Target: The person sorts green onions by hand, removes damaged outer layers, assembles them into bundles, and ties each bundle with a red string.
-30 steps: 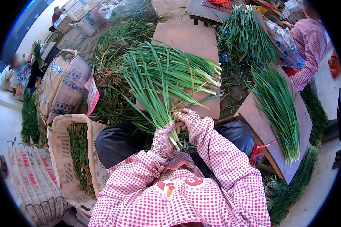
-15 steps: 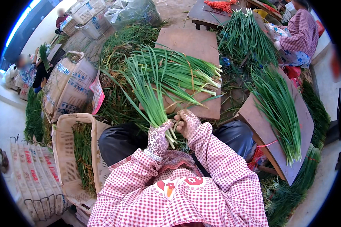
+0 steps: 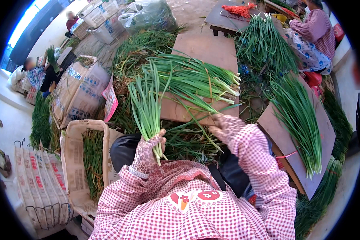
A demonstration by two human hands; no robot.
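My left hand, in a patterned glove, is closed around the pale lower stems of a bunch of garlic chives. The leaves fan upward, and the white ends stick out below my fist. My right hand, gloved too, is at the near right corner of the brown board, fingers apart and nothing seen in them. Its fingertips are close to the root end of one chive from the pile on that board. A thin loose stalk slants down just left of my right hand.
Loose green trimmings cover the floor below the board. At left stand an open crate with greens and a full basket. A second board at right bears a tied chive bundle. Another person sits at the far right.
My hands have moved apart: the left went left and slightly down with its bunch, the right went right. The right hand's fingers have opened, and a loose stalk now shows beside it.
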